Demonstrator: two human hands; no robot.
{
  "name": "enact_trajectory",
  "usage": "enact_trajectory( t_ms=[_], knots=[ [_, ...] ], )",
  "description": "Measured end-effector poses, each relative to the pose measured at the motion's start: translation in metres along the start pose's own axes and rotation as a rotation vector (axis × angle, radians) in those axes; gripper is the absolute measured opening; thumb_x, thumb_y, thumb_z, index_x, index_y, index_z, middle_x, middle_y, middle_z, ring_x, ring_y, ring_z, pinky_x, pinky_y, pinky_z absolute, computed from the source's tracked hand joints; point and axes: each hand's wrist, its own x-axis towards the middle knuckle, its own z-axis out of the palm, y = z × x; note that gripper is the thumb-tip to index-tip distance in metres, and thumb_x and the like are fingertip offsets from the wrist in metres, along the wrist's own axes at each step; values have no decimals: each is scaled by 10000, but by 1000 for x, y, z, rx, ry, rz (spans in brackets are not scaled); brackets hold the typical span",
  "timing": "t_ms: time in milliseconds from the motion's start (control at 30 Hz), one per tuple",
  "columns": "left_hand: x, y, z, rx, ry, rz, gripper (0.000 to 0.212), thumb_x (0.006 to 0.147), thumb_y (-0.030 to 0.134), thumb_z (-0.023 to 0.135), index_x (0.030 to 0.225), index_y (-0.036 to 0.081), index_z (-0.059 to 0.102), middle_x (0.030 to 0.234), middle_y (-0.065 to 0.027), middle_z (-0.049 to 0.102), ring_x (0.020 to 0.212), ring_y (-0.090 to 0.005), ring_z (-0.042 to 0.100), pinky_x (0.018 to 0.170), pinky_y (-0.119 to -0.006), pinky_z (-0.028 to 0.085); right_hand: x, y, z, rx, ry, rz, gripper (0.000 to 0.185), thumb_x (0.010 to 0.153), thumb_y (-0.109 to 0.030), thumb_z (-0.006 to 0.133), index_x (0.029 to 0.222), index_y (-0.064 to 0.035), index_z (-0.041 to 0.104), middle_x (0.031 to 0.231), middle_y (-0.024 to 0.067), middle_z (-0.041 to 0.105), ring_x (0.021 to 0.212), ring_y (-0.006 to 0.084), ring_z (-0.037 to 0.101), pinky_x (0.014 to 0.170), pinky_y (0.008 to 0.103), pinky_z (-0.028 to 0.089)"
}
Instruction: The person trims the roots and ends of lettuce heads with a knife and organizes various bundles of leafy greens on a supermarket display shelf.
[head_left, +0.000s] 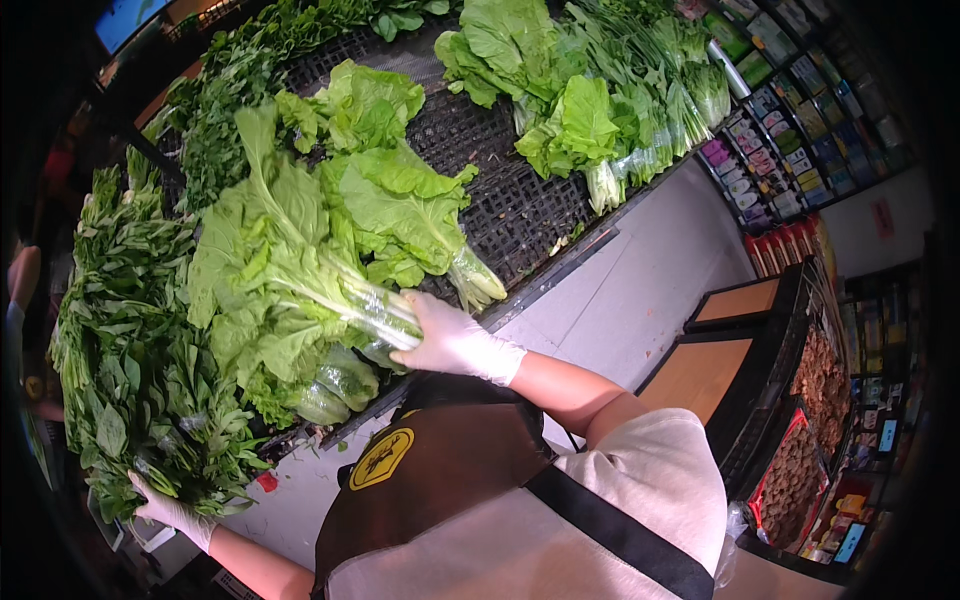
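Observation:
My right hand (454, 341), in a thin white glove, grips the wrapped white stems of a bunch of leafy greens (277, 277) at the middle of the display. Beyond it another bunch of leafy greens (420, 217) lies with its taped stem end towards the front edge. My left hand (171, 512), gloved too, is at the lower left against the dark leafy greens (142, 322); the leaves partly cover its fingers, and whether it grips any is unclear. Wrapped green vegetables (341, 384) lie under the bunch in my right hand.
A black mesh display rack (517, 214) slopes before me, its front edge near my apron. More green bunches (600, 112) lie at its upper right, and herbs (232, 112) at the upper left. Shelves of packets (795, 127) and a produce stand (795, 472) are on the right.

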Motion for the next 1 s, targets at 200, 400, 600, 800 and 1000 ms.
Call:
enact_trajectory(
  t_ms=[200,400,600,800,1000],
  knots=[
    [-5,-5,-3,-81,7,-11,611,866,300,596,1292,-77,372,1291,-175,467,1096,-242,521,922,-354,438,42,26,-94,594,381,77,244,913,-232,516,981,-28,632,858,25,628,795,93,575,723,237,461],
    [9,-16,1,-52,-20,19,479,973,232,370,1333,-80,315,1377,-194,368,1214,-278,431,1033,-402,334,185,172,-173,713,409,105,271,857,-184,555,1080,-41,609,986,66,639,861,113,579,768,253,461],
    [23,-30,-20,-41,11,-54,553,949,295,424,1351,-41,247,1363,-191,367,1180,-286,454,998,-434,390,217,262,-247,855,967,122,238,831,-177,564,972,11,602,728,84,623,627,142,581,603,248,484],
    [-8,4,-15,-201,42,-121,690,835,390,608,1318,-25,343,1278,-181,457,1037,-277,555,863,-408,501,229,255,-228,-76,1022,206,672,603,-336,786,1091,48,528,1027,228,592,966,333,575,876,367,444],
    [22,-25,-21,-79,79,-36,644,835,381,610,1270,-55,420,1253,-179,483,1024,-254,556,855,-384,495,262,272,-224,-57,1053,543,488,666,-407,709,960,-26,630,960,207,640,925,367,601,798,395,469]
  ],
)
